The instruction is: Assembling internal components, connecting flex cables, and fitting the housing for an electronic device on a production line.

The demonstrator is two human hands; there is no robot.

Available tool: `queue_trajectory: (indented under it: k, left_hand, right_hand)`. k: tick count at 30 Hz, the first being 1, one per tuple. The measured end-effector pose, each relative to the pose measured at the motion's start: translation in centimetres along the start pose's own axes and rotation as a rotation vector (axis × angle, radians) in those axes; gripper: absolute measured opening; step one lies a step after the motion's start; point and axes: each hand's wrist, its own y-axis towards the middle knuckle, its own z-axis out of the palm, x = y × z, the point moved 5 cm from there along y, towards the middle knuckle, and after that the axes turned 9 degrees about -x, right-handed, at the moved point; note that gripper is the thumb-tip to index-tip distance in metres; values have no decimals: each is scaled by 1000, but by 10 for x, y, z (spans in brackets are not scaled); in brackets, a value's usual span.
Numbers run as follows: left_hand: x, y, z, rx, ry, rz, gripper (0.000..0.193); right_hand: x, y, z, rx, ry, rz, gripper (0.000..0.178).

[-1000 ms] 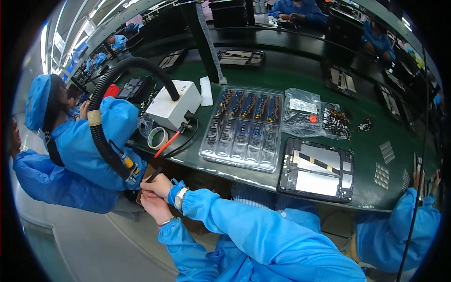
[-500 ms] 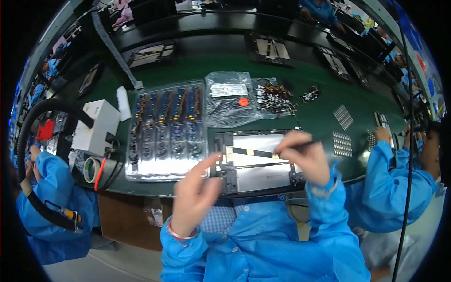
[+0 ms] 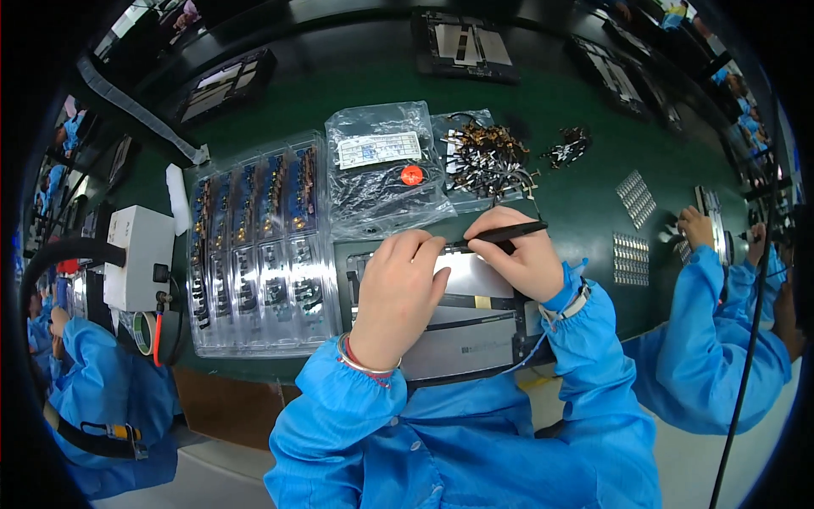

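Note:
An opened flat tablet-like device (image 3: 466, 352) with silver panels and black strips lies at the table's near edge. My left hand (image 3: 394, 293) is over its left part, fingers bent and pressed together near the far edge; whatever the fingertips hold is hidden. My right hand (image 3: 530, 265) grips a slim black pen-shaped tool (image 3: 521, 230) over the device's far edge. The tool lies nearly level, and its working tip is hard to make out beside the fingers. A wrist strap with a blue cord is on my right wrist.
Left stands a clear tray (image 3: 254, 348) of small circuit boards, beyond it a white box (image 3: 140, 254) with a black hose. Behind the device lie a plastic bag (image 3: 377, 204) and a pile of small cables (image 3: 492, 161). Rightward are sheets of small parts (image 3: 632, 259) and a co-worker's hand (image 3: 697, 227).
My left hand has moved right and forward onto the device's far edge, its fingers closing. My right hand has moved slightly left and away with the tool. The view has shifted.

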Motion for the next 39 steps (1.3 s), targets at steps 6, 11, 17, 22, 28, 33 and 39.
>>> queue_trajectory:
  k: [6, 11, 17, 22, 28, 33, 39]
  left_hand:
    - [-2, 1, 4, 20, 13, -12, 36]
    - [-6, -1, 7, 78, 222, 95, 40]
    - [-2, 0, 4, 39, 101, 50, 34]
    - [0, -1, 2, -1, 83, 59, 31]
    - [-24, -21, -29, -4, 221, 113, 44]
    - [2, -25, -128, 68, 271, -101, 40]
    - [172, -1, -216, -183, 601, -217, 12]
  right_hand:
    - [-3, 0, -1, 24, 4, 44, 12]
    - [-2, -1, -3, 1, -1, 25, 11]
    - [-5, -2, -8, -52, 58, 37, 12]
    - [-3, 0, -4, -11, 54, 27, 12]
    - [-7, -15, -20, -153, 263, 148, 9]
    - [38, -83, -64, -110, 232, 98, 8]
    - [74, -135, -56, -193, 53, -20, 10]
